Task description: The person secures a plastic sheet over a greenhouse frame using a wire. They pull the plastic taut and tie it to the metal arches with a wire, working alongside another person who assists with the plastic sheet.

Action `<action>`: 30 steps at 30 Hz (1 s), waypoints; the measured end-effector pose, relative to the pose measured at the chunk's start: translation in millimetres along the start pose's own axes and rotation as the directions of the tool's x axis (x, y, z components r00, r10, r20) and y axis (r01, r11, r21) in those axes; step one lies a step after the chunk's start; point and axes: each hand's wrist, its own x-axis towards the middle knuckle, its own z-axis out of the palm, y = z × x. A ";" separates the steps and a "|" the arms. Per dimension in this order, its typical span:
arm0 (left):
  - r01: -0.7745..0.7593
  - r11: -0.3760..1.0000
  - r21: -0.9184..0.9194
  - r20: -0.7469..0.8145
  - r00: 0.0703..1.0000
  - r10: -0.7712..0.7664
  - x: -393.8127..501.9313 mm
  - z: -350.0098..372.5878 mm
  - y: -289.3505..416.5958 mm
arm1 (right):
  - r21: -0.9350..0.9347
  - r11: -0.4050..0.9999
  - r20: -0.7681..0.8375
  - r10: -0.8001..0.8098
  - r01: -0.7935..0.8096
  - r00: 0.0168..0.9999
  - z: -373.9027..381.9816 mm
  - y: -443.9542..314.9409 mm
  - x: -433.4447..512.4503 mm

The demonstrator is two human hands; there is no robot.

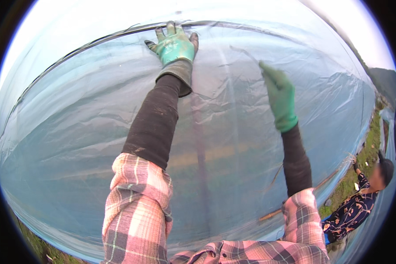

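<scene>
My left hand point(175, 48), in a green coated glove with dark fingertips, lies spread against translucent plastic film point(118, 132). Its fingertips reach a dark fixing rail point(128, 31) that runs in a curve across the upper part of the film. To the right and lower, my right hand point(280, 97) wears a similar green glove and is blurred, with its fingers together. From its fingertips extends a thin grey wire-like piece point(244, 53), also blurred, towards the rail. Whether that piece touches the film I cannot tell.
The film fills most of the view, wrinkled at the right. A bamboo pole point(270, 215) shows beside my right sleeve. At the lower right is another person point(353, 208) in a dark patterned shirt and cap, by a grassy strip point(371, 142). A hill point(384, 82) rises behind.
</scene>
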 end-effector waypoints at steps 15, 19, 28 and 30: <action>0.025 0.995 -0.093 -0.007 1.000 -0.026 0.8 -3.3 7.5 | -0.013 0.974 0.358 -0.207 0.227 0.910 179.9 -37.6 194.6; 0.053 0.993 -0.107 -0.042 0.997 -0.058 3.1 3.8 3.5 | 0.158 0.984 0.494 -0.007 -0.082 0.869 198.3 -61.3 196.4; 0.051 0.981 -0.187 0.130 0.991 -0.027 -3.8 -21.8 7.2 | 0.183 0.979 0.591 -0.034 -0.092 0.806 201.5 -76.8 210.3; 0.082 0.972 -0.219 0.222 0.975 -0.033 -2.5 -26.1 8.6 | 0.113 0.992 0.562 -0.106 0.051 0.820 200.4 -86.9 203.5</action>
